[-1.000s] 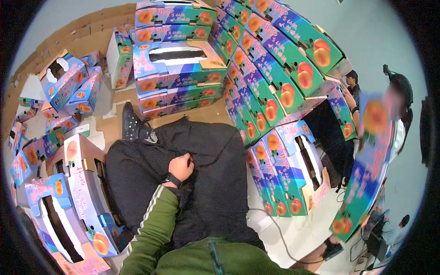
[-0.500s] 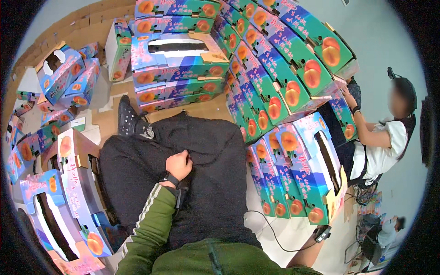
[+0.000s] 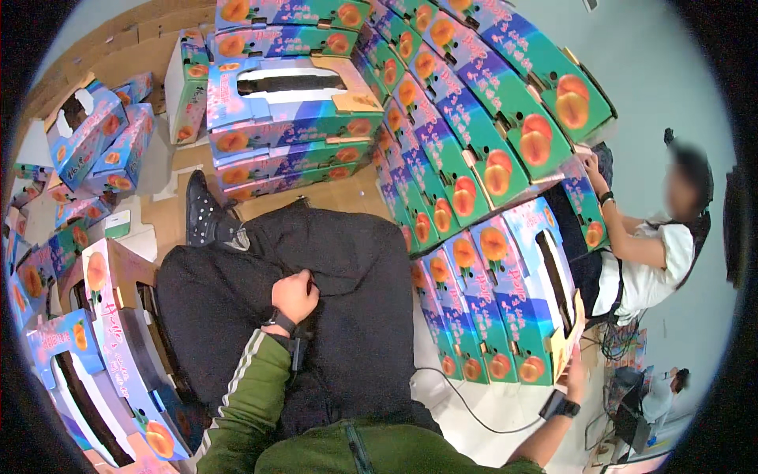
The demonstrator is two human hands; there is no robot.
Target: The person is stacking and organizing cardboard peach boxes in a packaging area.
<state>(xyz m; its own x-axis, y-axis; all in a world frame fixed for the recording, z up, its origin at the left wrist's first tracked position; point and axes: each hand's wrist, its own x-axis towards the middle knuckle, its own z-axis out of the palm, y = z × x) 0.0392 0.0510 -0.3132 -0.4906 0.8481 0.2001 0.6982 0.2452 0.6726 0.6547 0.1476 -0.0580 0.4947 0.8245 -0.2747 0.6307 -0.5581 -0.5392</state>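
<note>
My left hand [image 3: 296, 295] rests on the black trousers [image 3: 359, 316] over my lap, its fingers curled into a loose fist; nothing shows in it. My right hand [image 3: 577, 374] is at the near right corner of a stack of fruit cartons [image 3: 521, 292] beside my right leg. It lies against the cardboard flap [image 3: 562, 346] of the end carton, with its fingers partly hidden and blurred. These cartons are blue, pink and green, printed with peaches, and the end one has a long cut-out slot.
More cartons [image 3: 292, 118] are stacked ahead, beside a tall slanting stack [image 3: 497, 103] to the right. Other cartons [image 3: 130, 347] stand at my left, and several lie jumbled [image 3: 103, 138] farther off. A co-worker [image 3: 651, 237] handles a carton on the right. A black cable [image 3: 474, 423] runs to my right wrist.
The view has shifted, so the scene sits slightly further left. My right hand, hidden behind the stack before, now shows at its near corner. My left hand stays on my lap.
</note>
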